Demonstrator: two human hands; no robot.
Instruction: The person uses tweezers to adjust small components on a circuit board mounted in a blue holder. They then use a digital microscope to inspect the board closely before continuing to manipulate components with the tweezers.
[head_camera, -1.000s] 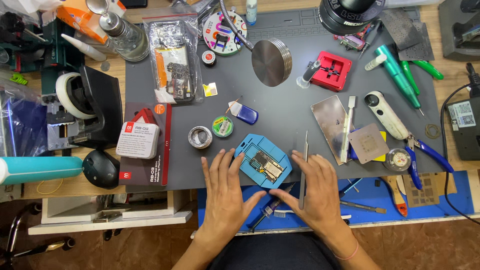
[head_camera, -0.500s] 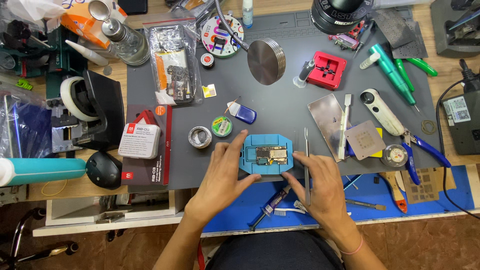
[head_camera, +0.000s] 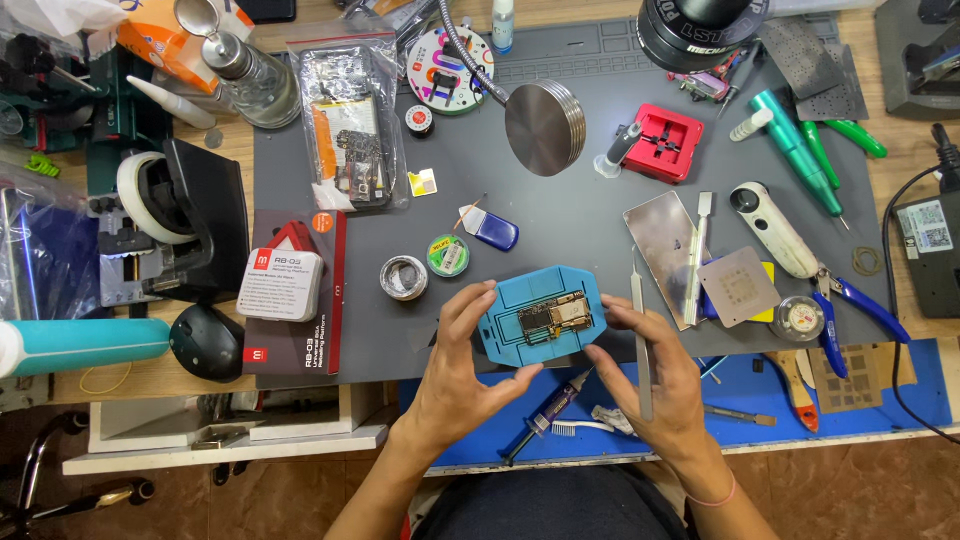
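Cradled between the curled left hand (head_camera: 462, 372) and the right hand (head_camera: 655, 385), which also pinches slim steel tweezers (head_camera: 640, 340): a flat blue plastic fixture (head_camera: 541, 315), octagonal, long axis left-right on the grey mat (head_camera: 560, 215), gold-and-black circuit board (head_camera: 553, 318) facing up.

Blue holder block (head_camera: 541, 322) with a gold-and-black circuit board (head_camera: 553, 319) — on a grey mat (head_camera: 560, 215); at two o'clock a red jig (head_camera: 663, 142), green screwdrivers (head_camera: 800, 150) — silver tweezers (head_camera: 640, 340).
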